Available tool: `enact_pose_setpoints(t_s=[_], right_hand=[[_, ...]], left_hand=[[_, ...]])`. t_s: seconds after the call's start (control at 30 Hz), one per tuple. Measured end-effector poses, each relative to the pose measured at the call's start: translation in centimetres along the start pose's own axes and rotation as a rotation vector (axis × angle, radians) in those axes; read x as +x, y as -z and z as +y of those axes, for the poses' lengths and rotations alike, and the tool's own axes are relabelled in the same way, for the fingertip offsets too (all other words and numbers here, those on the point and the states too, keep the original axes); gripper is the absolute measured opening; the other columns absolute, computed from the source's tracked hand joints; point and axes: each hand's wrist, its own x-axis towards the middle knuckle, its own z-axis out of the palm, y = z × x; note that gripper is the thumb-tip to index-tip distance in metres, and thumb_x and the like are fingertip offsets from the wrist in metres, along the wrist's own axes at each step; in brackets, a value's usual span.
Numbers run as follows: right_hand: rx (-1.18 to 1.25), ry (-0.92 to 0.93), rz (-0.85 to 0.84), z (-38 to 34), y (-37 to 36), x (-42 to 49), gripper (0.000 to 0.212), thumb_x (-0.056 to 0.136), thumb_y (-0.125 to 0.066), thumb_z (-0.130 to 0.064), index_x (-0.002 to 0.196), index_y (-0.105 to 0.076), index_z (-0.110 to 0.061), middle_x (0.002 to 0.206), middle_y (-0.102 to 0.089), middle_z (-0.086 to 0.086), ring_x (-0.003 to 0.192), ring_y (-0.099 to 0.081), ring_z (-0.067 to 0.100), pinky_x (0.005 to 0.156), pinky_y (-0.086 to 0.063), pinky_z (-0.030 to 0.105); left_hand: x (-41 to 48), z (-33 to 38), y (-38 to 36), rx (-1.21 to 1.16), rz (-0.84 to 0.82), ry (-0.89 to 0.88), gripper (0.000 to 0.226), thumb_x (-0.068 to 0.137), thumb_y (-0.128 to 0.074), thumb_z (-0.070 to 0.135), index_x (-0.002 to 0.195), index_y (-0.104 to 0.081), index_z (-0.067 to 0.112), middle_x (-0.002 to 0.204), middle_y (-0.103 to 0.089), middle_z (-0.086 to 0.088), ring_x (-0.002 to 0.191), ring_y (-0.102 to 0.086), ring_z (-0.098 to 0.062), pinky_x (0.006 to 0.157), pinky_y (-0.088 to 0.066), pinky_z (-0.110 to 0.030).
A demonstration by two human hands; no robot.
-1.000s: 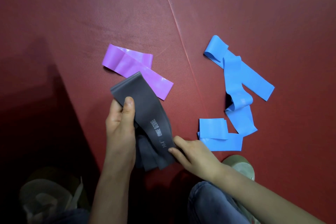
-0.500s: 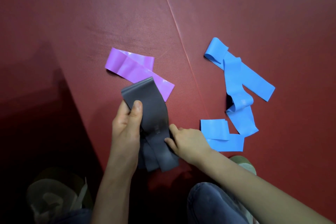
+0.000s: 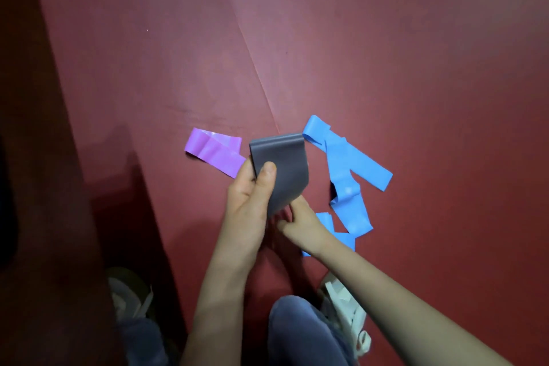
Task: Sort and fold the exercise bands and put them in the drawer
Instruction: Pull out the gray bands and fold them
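A grey exercise band (image 3: 285,166) is folded over and held up above the red mat. My left hand (image 3: 251,202) grips it, thumb pressed on its front face. My right hand (image 3: 300,223) pinches the band's lower end from the right. A purple band (image 3: 214,150) lies flat on the mat just left of the grey one. Two long blue bands (image 3: 347,163) lie crossed and twisted on the mat to the right. A smaller folded blue band (image 3: 341,235) lies partly hidden under my right wrist.
The red floor mat (image 3: 386,53) has a seam running diagonally from top centre down to the bands. My white shoes (image 3: 347,306) and jeans-clad knees (image 3: 300,333) are at the bottom. A dark shadowed strip runs along the left edge.
The camera view shifted, so the bands sit lower in frame. The grey band has been folded shorter and lifted upright; its dangling lower layers are now gathered between both hands.
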Motion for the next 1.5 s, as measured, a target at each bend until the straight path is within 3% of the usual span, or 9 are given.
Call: enact_pose_setpoints(t_s=[0.13, 0.27, 0.53, 0.7, 0.87, 1.17, 1.23, 1.37, 1.5], right_hand=[[0.194, -0.002, 0.045, -3.5, 3.0, -2.5, 0.048, 0.073, -0.048, 0.007, 0.111, -0.045, -0.023, 0.111, -0.052, 0.001, 0.109, -0.047, 0.011, 0.089, -0.035, 0.007], [0.373, -0.081, 0.032, -6.1, 5.9, -5.8, 0.034, 0.083, -0.045, 0.000, 0.095, -0.047, -0.032, 0.103, -0.054, 0.000, 0.097, -0.048, 0.008, 0.089, -0.040, 0.025], [0.524, -0.106, 0.027, -10.3, 10.6, -11.5, 0.022, 0.081, -0.047, -0.005, 0.094, -0.057, -0.020, 0.090, -0.060, -0.002, 0.077, -0.055, 0.004, 0.069, -0.045, 0.012], [0.586, -0.098, 0.012, -11.9, 11.8, -13.7, 0.054, 0.057, -0.038, -0.015, 0.107, -0.056, -0.023, 0.090, -0.065, -0.011, 0.084, -0.058, 0.007, 0.080, -0.047, 0.021], [0.624, -0.040, 0.041, -12.9, 13.1, -16.3, 0.022, 0.083, -0.046, -0.004, 0.095, -0.063, -0.012, 0.085, -0.070, -0.002, 0.078, -0.065, 0.009, 0.075, -0.052, 0.020], [1.145, -0.045, 0.292, -13.9, 15.5, -17.7, 0.018, 0.089, -0.046, -0.003, 0.085, -0.062, -0.009, 0.059, -0.070, -0.005, 0.051, -0.064, 0.003, 0.048, -0.052, 0.015], [1.134, 0.001, 0.285, -15.4, 16.0, -17.4, 0.005, 0.083, -0.059, -0.008, 0.085, -0.063, -0.008, 0.062, -0.072, -0.002, 0.053, -0.066, 0.006, 0.049, -0.053, 0.017], [0.998, 0.113, 0.241, -19.1, 16.5, -16.9, 0.069, 0.022, -0.091, -0.033, 0.081, -0.068, -0.006, 0.065, -0.073, 0.003, 0.056, -0.067, 0.011, 0.050, -0.053, 0.019], [0.866, 0.200, 0.211, -22.9, 15.3, -16.3, 0.011, 0.070, -0.067, -0.005, 0.080, -0.064, -0.009, 0.059, -0.070, -0.003, 0.053, -0.065, 0.006, 0.048, -0.052, 0.018]], left_hand=[[-1.1, 4.6, -3.5, -0.002, -0.004, -0.052, 0.015, 0.072, -0.056, 0.038, 0.079, -0.068, 0.032, 0.077, -0.069, 0.009, 0.076, -0.062, -0.010, 0.071, -0.052, -0.026], [-2.7, 9.9, -6.4, -0.050, -0.004, -0.114, 0.018, 0.077, -0.047, 0.033, 0.085, -0.060, 0.024, 0.085, -0.065, -0.007, 0.083, -0.059, -0.025, 0.073, -0.052, -0.032], [-6.3, 18.3, -10.6, -0.149, -0.011, -0.256, 0.020, 0.094, -0.038, 0.023, 0.094, -0.058, 0.021, 0.082, -0.070, -0.001, 0.076, -0.064, -0.018, 0.078, -0.052, -0.034], [-8.3, 21.8, -12.5, -0.162, -0.042, -0.339, 0.023, 0.096, -0.034, 0.021, 0.093, -0.057, 0.020, 0.070, -0.072, 0.007, 0.063, -0.067, -0.008, 0.065, -0.055, -0.023], [-9.8, 24.3, -13.3, -0.169, -0.054, -0.396, 0.026, 0.097, -0.034, 0.021, 0.089, -0.058, 0.022, 0.070, -0.072, 0.007, 0.065, -0.066, -0.008, 0.067, -0.055, -0.023], [-10.4, 24.4, -7.6, -0.555, 0.103, -0.361, 0.026, 0.098, -0.031, 0.024, 0.102, -0.055, 0.015, 0.083, -0.071, 0.002, 0.083, -0.064, -0.013, 0.085, -0.052, -0.030], [-10.8, 24.1, -5.2, -0.620, 0.184, -0.360, 0.026, 0.098, -0.031, 0.024, 0.103, -0.055, 0.016, 0.084, -0.071, 0.004, 0.086, -0.063, -0.011, 0.085, -0.052, -0.029], [-12.5, 23.5, -0.6, -0.605, 0.371, -0.356, 0.021, 0.097, -0.035, 0.020, 0.093, -0.055, 0.021, 0.074, -0.072, 0.011, 0.077, -0.066, -0.003, 0.075, -0.055, -0.023], [-14.8, 23.6, 3.5, -0.590, 0.495, -0.332, 0.018, 0.095, -0.039, 0.019, 0.089, -0.056, 0.024, 0.067, -0.071, 0.014, 0.071, -0.064, -0.001, 0.068, -0.056, -0.023]])
